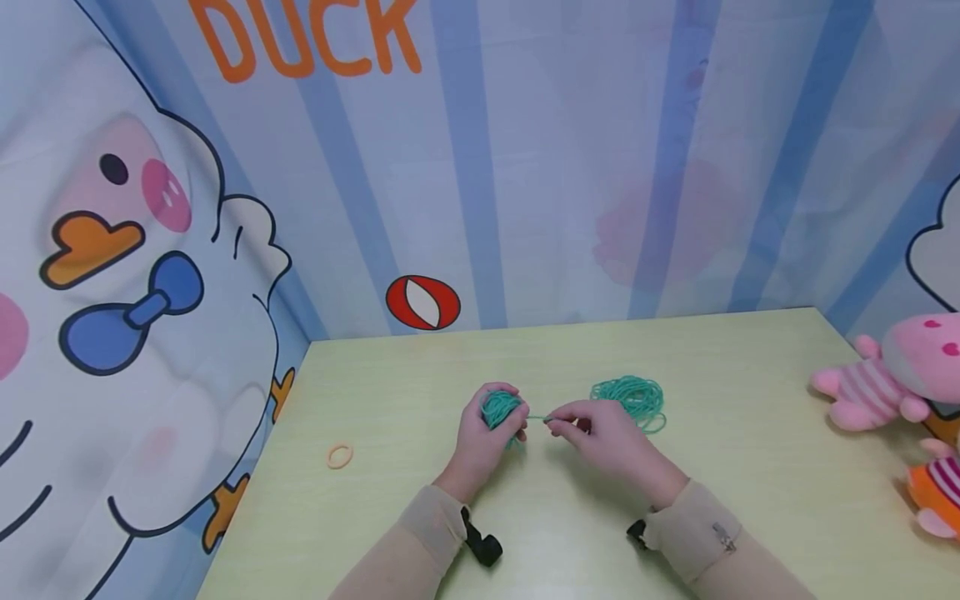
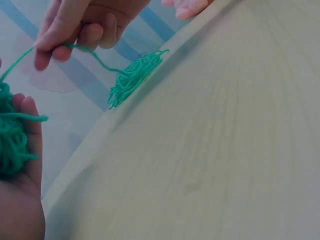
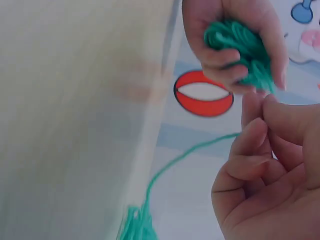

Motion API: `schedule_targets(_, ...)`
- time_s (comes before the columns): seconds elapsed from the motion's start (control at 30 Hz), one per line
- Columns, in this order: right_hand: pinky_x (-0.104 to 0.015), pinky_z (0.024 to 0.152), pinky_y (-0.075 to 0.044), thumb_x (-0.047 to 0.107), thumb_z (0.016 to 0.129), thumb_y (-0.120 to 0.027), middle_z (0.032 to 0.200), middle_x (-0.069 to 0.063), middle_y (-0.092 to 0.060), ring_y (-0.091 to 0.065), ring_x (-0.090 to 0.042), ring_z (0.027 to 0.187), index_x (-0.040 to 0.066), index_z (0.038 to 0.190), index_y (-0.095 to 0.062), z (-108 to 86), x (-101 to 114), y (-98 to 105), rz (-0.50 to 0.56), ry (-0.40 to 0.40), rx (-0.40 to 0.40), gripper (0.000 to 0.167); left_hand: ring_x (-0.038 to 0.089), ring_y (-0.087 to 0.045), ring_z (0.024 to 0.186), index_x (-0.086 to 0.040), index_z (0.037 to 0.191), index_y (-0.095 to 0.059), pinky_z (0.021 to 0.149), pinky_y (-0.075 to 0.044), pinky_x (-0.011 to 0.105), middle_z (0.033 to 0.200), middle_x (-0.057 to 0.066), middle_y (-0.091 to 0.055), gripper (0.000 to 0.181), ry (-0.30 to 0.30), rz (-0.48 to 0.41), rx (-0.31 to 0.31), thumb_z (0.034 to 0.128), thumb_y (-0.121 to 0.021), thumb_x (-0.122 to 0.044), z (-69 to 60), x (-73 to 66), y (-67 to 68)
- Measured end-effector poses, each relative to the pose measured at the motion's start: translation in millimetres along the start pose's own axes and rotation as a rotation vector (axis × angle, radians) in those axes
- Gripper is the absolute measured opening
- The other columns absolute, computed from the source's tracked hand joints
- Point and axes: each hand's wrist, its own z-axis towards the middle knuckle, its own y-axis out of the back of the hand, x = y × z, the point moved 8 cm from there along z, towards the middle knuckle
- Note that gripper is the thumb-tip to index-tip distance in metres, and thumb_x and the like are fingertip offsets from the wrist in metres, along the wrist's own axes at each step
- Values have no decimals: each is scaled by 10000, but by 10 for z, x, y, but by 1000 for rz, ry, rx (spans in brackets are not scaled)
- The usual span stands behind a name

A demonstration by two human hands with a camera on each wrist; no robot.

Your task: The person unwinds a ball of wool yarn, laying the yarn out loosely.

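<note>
My left hand grips a wound bundle of green yarn, its fingers curled round it. Just to the right, my right hand pinches the strand of yarn between thumb and fingertips. In the head view that strand spans the short gap between the hands. A loose coil of the same yarn lies on the table beyond the right hand. The right wrist view shows the strand running from the pinching fingers down to the coil. Part of the bundle is hidden by the left hand.
An orange ring lies on the pale table, left of the left hand. Pink plush toy and orange plush toy sit at the right edge. A printed fabric backdrop hangs behind the table.
</note>
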Motion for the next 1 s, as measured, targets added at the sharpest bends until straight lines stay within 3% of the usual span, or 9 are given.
schedule_targets(0.23, -243, 694, -550, 243, 1119, -667, 1116, -71, -823, -667, -188, 870, 79, 1280, -800, -135, -304, 433, 58, -34, -79, 266, 184, -696, 845, 67, 1395, -531, 762, -667, 274, 1042, 100, -702, 481, 24, 10, -25, 1056, -762, -185, -11, -10, 12)
schedule_targets(0.47, -270, 716, -536, 307, 1126, -655, 1155, -78, -811, -655, -182, 914, 85, 1298, -795, -255, -568, 677, -37, -100, -113, 314, 182, -693, 840, 67, 1386, -534, 754, -667, 280, 994, 54, -693, 445, 13, 13, -31, 1066, -743, -160, -18, -16, 28)
schedule_targets(0.63, -308, 661, -499, 330, 1124, -653, 1191, -151, -790, -591, -189, 850, 44, 1331, -775, -317, -739, 778, -88, -168, -119, 374, 179, -691, 841, 50, 1389, -541, 752, -663, 273, 992, 37, -691, 460, 28, 13, -38, 1060, -758, -188, -16, 22, 46)
schedule_targets(0.73, -335, 679, -526, 326, 1126, -640, 1277, -215, -774, -649, -243, 898, 23, 1341, -767, -341, -845, 846, -132, -207, -123, 392, 179, -689, 842, 55, 1399, -538, 743, -659, 270, 994, 54, -690, 475, 26, 12, -37, 1065, -751, -208, -18, 16, 48)
schedule_targets(0.8, -383, 726, -564, 334, 1129, -626, 1327, -249, -753, -695, -314, 981, 10, 1353, -757, -352, -931, 888, -165, -243, -118, 415, 185, -684, 832, 55, 1405, -538, 729, -654, 272, 997, 73, -690, 476, 21, 6, -37, 1069, -747, -210, -15, 10, 48)
schedule_targets(0.9, -536, 896, -617, 334, 1127, -608, 1390, -283, -724, -704, -473, 1181, -2, 1362, -749, -373, -1037, 947, -214, -298, -106, 433, 173, -675, 806, 63, 1406, -538, 711, -645, 271, 986, 66, -686, 472, 10, 2, -40, 1072, -740, -202, -17, -4, 50)
schedule_targets(1.0, -674, 1033, -562, 311, 1122, -603, 1401, -297, -713, -645, -557, 1303, -10, 1343, -756, -396, -1115, 982, -245, -344, -87, 419, 161, -667, 781, 66, 1396, -542, 698, -636, 270, 971, 33, -682, 464, 4, 0, -47, 1069, -744, -194, -14, -8, 56)
